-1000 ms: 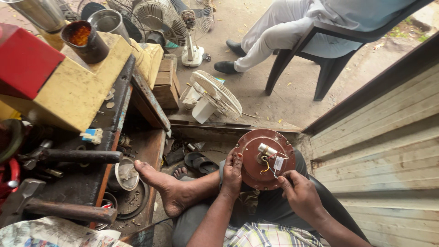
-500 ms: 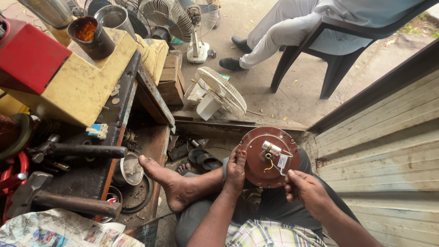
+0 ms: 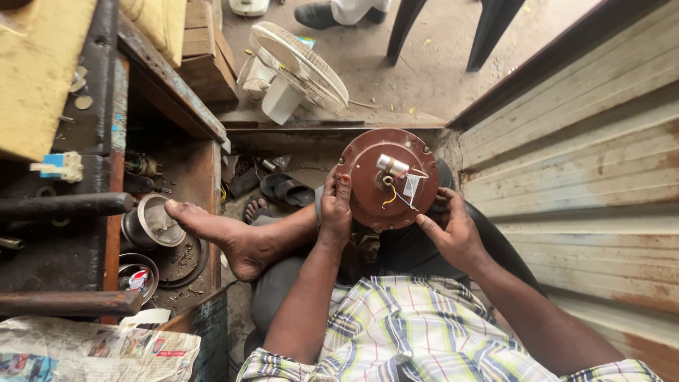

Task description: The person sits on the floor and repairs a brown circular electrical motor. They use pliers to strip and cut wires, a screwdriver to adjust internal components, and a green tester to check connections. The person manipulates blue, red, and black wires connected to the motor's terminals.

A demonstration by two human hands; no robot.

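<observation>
I see corrugated metal wall at 3 o'clock and a cluttered wooden workbench at 9. At centre, a round rust-brown metal fan motor housing rests on my lap, capacitor and wires on top. White table fan lies at 12 o'clock on the floor. My left hand is grasping the housing's 8 o'clock rim; my right hand is grasping its 4 o'clock rim. My bare foot sits at 9 o'clock.
</observation>
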